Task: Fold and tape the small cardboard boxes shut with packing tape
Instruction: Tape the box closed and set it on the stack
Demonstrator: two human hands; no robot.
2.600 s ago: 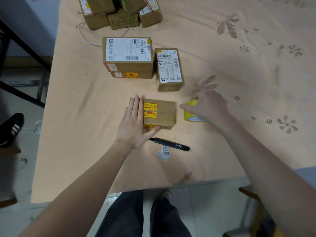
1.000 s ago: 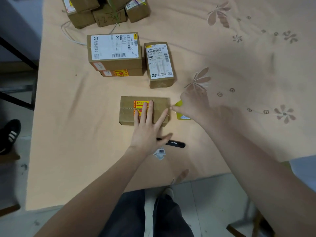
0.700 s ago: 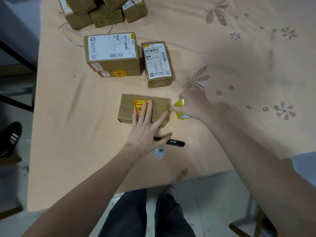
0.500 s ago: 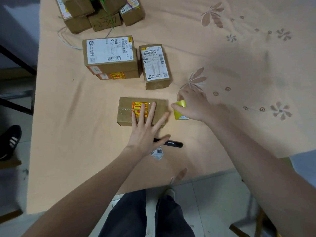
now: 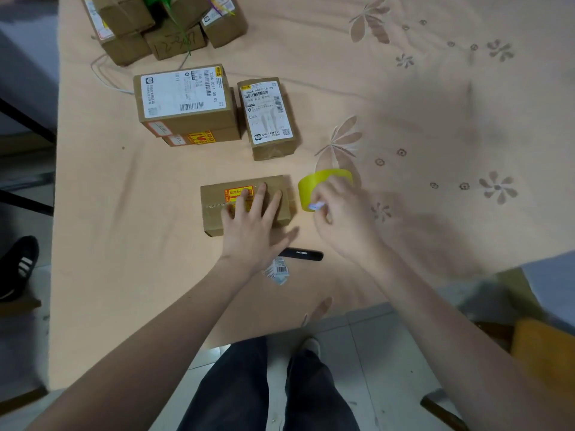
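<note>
Tape roll (image 5: 311,185) half hidden behind blurred right hand (image 5: 345,219).

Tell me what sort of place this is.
Likely a makeshift home parcel-packing spot: labelled cardboard boxes sit on a flower-patterned tablecloth, with a yellow tape roll and a black marker.

Large box label (image 5: 182,93): "220A S011 00 05" and a barcode are printed on it.
Narrow box label (image 5: 267,112): "G40A A086-15 09", a barcode and a QR code are shown.
Far box (image 5: 177,42): handwritten digits are seen, not clearly readable.
Near box sticker (image 5: 238,195): red and yellow, characters illegible.
Loose tag (image 5: 278,270): only a barcode is shown.
</note>
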